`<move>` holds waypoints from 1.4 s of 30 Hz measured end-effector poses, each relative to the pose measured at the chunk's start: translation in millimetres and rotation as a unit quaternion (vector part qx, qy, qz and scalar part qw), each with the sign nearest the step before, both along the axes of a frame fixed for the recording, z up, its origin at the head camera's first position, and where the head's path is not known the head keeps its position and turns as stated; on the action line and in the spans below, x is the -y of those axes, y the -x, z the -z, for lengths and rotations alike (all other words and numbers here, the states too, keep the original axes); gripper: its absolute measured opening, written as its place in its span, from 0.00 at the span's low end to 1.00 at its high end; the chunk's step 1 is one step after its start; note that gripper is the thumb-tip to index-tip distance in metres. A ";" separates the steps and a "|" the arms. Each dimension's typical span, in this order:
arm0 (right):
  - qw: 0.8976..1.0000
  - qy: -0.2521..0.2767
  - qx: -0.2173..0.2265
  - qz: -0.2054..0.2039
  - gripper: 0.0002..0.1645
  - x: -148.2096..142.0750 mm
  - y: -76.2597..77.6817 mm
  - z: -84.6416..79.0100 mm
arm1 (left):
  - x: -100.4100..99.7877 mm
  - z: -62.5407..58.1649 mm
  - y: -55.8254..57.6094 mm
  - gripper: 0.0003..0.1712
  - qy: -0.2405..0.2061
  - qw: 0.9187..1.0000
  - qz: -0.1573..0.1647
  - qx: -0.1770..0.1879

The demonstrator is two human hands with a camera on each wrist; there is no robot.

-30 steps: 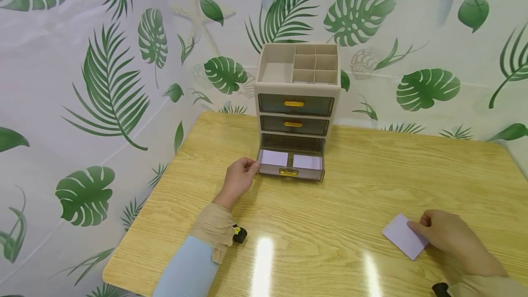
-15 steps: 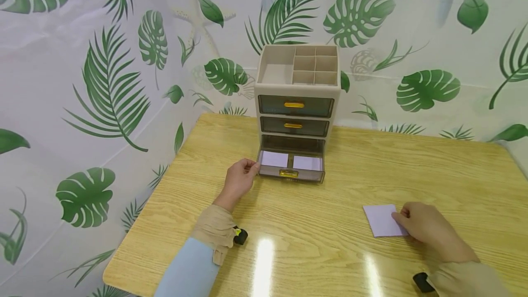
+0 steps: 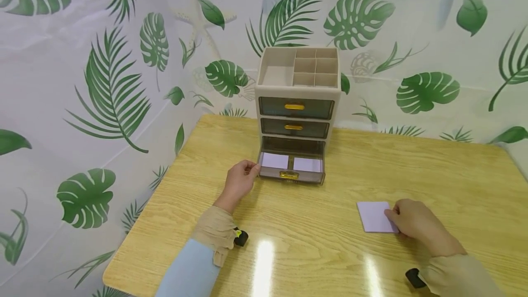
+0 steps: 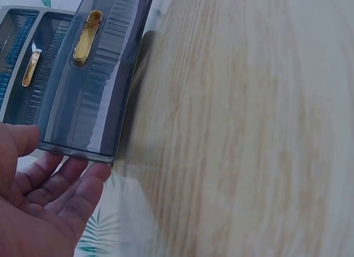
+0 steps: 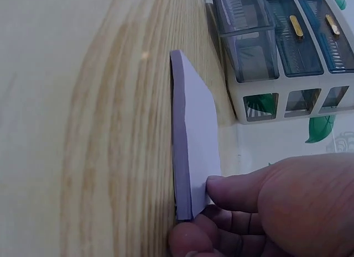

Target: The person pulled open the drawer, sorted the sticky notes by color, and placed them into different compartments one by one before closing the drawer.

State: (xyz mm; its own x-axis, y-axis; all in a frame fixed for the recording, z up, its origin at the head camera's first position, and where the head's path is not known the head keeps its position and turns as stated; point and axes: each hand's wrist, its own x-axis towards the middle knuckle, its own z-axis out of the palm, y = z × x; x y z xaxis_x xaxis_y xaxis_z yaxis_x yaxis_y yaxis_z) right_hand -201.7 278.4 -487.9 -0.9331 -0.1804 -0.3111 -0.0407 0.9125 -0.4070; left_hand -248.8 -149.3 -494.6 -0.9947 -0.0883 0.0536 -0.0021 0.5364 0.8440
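Note:
In the head view, my right hand (image 3: pixel 414 221) pinches one edge of a square lilac notepad (image 3: pixel 373 217), thumb on its top face. The right wrist view shows the same pad (image 5: pixel 199 135) edge-on, a thick stack of sheets close over the table. My left hand (image 3: pixel 240 180) is at the left front corner of the pulled-out bottom drawer (image 3: pixel 290 178). In the left wrist view, its thumb is by the drawer's upper rim and its curled fingers (image 4: pixel 83 182) touch the side. Two lilac pads lie side by side in that drawer, the left pad (image 3: pixel 275 161) and the right pad (image 3: pixel 307 164).
The beige desktop organizer (image 3: pixel 298 90) stands at the back of the wooden table (image 3: pixel 313 223). Its two upper drawers, with gold handles, are pushed in; open compartments (image 3: pixel 315 65) top it. A leaf-patterned cloth (image 3: pixel 123 95) hangs behind and to the left.
My right hand has carried the lilac notepad leftward and slightly away from me, turning it until its edges line up more squarely with the drawer. My left hand stays at the drawer corner.

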 end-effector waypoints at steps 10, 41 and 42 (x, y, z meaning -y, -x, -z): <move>0.999 -0.030 -0.012 0.019 0.38 7.2 -0.1 -8.4 | 0.6 2.3 1.2 0.15 -0.001 1.000 0.000 0.004; 1.000 -0.003 -0.024 -0.007 0.38 12.6 8.8 -0.1 | 2.3 3.6 2.7 0.15 0.009 1.000 0.006 0.004; 1.000 0.000 -0.024 -0.007 0.36 12.5 8.9 -0.5 | 2.5 3.5 2.8 0.14 0.011 1.000 0.005 0.004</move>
State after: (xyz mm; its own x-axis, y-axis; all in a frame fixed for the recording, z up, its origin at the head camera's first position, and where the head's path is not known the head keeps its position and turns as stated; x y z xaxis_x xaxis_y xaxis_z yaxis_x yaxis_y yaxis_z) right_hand -210.6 265.9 -487.4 -0.9441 -0.1942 -0.2665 -0.0734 0.9117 -0.4044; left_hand -251.6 -151.8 -498.1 -0.9958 -0.0778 0.0480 -0.0032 0.5541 0.8325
